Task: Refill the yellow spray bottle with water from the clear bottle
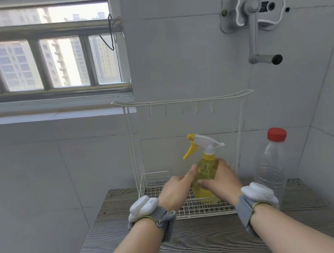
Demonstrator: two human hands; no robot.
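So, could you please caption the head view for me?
Left hand and right hand grip the yellow spray bottle in a white wire rack, red-capped clear bottle beside.

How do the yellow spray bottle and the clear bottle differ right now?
The yellow spray bottle carries a trigger head; the clear bottle has a red cap. The left hand and right hand grip the spray bottle at the wire rack; the clear bottle stands untouched to its right. Both are upright, tops on.

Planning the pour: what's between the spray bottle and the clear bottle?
In the head view, the rack's right post stands between spray bottle and clear bottle.
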